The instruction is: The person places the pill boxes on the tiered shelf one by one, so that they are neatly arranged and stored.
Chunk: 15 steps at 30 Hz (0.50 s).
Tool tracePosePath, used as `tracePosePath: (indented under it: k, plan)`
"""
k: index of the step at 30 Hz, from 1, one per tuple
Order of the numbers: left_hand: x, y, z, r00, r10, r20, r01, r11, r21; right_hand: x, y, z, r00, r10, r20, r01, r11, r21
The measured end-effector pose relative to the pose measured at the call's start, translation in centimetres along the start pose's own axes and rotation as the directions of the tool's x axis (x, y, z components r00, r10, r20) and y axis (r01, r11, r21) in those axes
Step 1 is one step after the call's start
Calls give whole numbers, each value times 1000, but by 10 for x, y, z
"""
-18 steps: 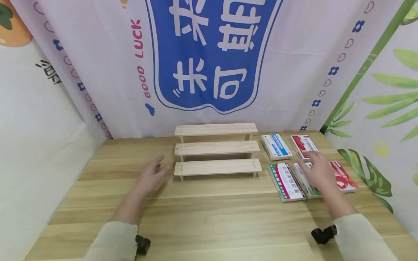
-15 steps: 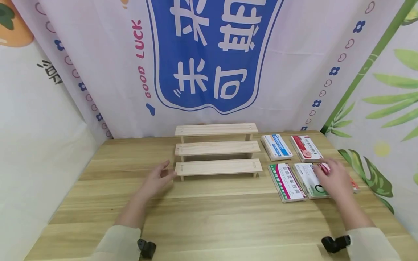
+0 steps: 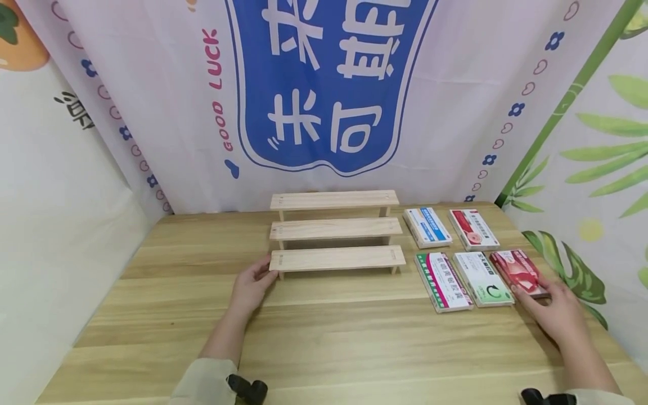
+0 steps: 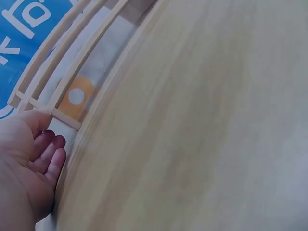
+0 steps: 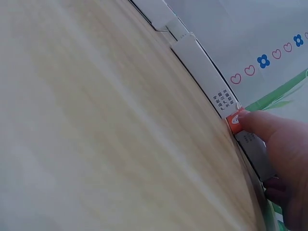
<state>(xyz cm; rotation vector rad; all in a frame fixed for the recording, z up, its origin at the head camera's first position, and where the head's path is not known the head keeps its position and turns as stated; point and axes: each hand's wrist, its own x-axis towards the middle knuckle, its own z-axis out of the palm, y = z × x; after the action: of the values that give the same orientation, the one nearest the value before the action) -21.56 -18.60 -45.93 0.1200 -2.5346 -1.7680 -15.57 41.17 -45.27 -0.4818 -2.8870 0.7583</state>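
My left hand (image 3: 250, 288) grips the left end of a three-tier wooden display rack (image 3: 336, 258), thumb at the front corner of the lowest tier. In the left wrist view its other fingers (image 4: 49, 153) curl beneath the thumb, by the rack's end. On the right, my right hand (image 3: 563, 310) pinches the near end of a red medicine box (image 3: 515, 269), thumb on the left side and fingers on the right. The right wrist view shows the thumb against the box's red-orange corner (image 5: 234, 121). The box lies flat on the table.
Beside the red box lie a white-and-green medicine box (image 3: 483, 278) and a magenta-striped one (image 3: 444, 281). Behind them are a blue-and-white box (image 3: 427, 227) and a red-and-white box (image 3: 473, 229). A printed cloth (image 3: 192, 112) hangs behind the wooden table (image 3: 324, 349).
My left hand has moved right to the rack's end and taken hold of it. My right hand has moved right and toward me, from above the boxes down onto the red medicine box.
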Motion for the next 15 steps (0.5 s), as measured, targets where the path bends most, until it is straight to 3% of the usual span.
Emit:
tracePosePath:
  k: [10,15]
  plan:
    - [-1,-2,3,1000,-23,-22,22,999,-36,0,-6,-6,996,84,-21,-83,995,62]
    - [0,-3,3,1000,-20,-25,19,1000,-24,4,-25,-12,998,58,-34,-54,994,99]
